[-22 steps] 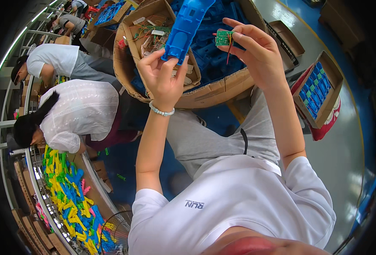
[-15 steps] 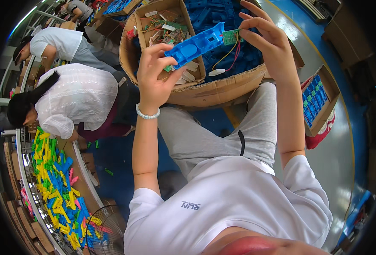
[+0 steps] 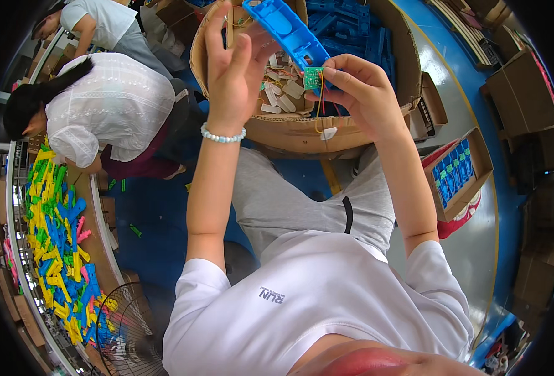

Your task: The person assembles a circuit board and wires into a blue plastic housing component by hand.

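A long blue plastic shell (image 3: 286,31) slants over the large carton, its lower end against a small green circuit board (image 3: 312,78). My right hand (image 3: 361,88) is closed, pinching the board's edge and the wires beside it. Yellow, red and dark wires hang below, ending in a white connector (image 3: 329,133). My left hand (image 3: 236,75) is raised just left of the shell, fingers apart and partly blurred; some fingers lie behind the shell's edge, and nothing shows in its grasp. The join between board and shell is partly hidden by my right fingers.
Before me, a big carton (image 3: 302,135) holds blue shells (image 3: 352,31) and a smaller box of white connectors (image 3: 283,100). At right, a box (image 3: 461,188) holds blue shells with boards. At left, two people work beside a conveyor of colourful parts (image 3: 57,244); a wire fan (image 3: 129,326) stands nearby.
The shell has swung from rising rightward to sloping down to the right, and the board has moved left and down with my right hand. My left hand has come off the shell and opened.
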Action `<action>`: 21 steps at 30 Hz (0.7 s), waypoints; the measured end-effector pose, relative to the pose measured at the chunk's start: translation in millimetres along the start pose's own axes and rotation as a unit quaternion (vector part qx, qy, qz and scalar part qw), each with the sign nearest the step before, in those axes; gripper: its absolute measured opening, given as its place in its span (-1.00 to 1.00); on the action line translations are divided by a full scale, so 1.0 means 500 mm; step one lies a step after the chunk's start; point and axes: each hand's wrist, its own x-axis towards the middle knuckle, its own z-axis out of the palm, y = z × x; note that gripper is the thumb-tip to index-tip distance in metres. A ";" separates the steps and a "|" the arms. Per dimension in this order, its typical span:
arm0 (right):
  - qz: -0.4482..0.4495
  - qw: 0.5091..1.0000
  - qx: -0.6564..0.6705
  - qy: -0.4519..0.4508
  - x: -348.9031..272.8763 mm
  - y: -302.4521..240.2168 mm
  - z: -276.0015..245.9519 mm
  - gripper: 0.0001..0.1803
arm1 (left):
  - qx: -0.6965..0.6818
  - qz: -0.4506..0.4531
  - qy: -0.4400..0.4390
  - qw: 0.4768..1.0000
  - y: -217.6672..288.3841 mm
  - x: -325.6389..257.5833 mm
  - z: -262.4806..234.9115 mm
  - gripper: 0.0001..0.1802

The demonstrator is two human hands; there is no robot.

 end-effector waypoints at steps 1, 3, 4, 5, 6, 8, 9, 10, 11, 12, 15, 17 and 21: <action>-0.010 0.999 -0.031 0.035 0.001 0.011 0.009 -0.83 | -0.025 -0.020 0.023 0.999 -0.021 -0.021 0.018 -0.40; -0.022 0.998 -0.057 0.026 0.003 0.031 0.011 -0.83 | -0.063 -0.055 0.052 0.995 -0.064 -0.060 0.055 -0.43; -0.035 0.996 -0.084 0.013 0.003 0.039 0.013 -0.83 | -0.073 -0.067 0.059 0.993 -0.077 -0.077 0.068 -0.44; -0.050 0.993 -0.106 0.004 0.000 0.039 0.013 -0.82 | -0.098 -0.072 0.082 0.989 -0.087 -0.086 0.076 -0.47; -0.047 0.993 -0.107 0.008 -0.004 0.038 0.010 -0.82 | -0.101 -0.075 0.084 0.989 -0.091 -0.093 0.077 -0.47; -0.067 0.989 -0.133 0.010 -0.009 0.036 0.005 -0.83 | -0.082 -0.070 0.121 0.987 -0.096 -0.101 0.077 -0.46; -0.064 0.989 -0.133 0.011 -0.011 0.030 0.005 -0.83 | -0.077 -0.074 0.138 0.985 -0.097 -0.103 0.077 -0.49; -0.066 0.986 -0.156 0.009 -0.014 0.023 0.006 -0.83 | -0.078 -0.076 0.139 0.984 -0.098 -0.102 0.077 -0.49; -0.069 0.982 -0.179 0.008 -0.017 0.018 0.005 -0.84 | -0.090 -0.077 0.144 0.982 -0.095 -0.097 0.080 -0.52; -0.068 0.981 -0.179 0.009 -0.016 0.022 -0.001 -0.84 | -0.100 -0.078 0.149 0.981 -0.092 -0.091 0.083 -0.54; -0.041 0.967 -0.251 -0.022 -0.018 0.034 -0.009 -0.85 | -0.070 -0.087 0.152 0.982 -0.083 -0.080 0.087 -0.59; -0.091 0.966 -0.244 0.006 -0.023 0.034 0.000 -0.85 | -0.053 -0.090 0.154 0.983 -0.083 -0.080 0.079 -0.61; -0.145 0.954 -0.253 0.066 -0.018 0.034 -0.006 -0.84 | 0.092 -0.062 0.166 0.980 -0.081 -0.087 0.059 -0.64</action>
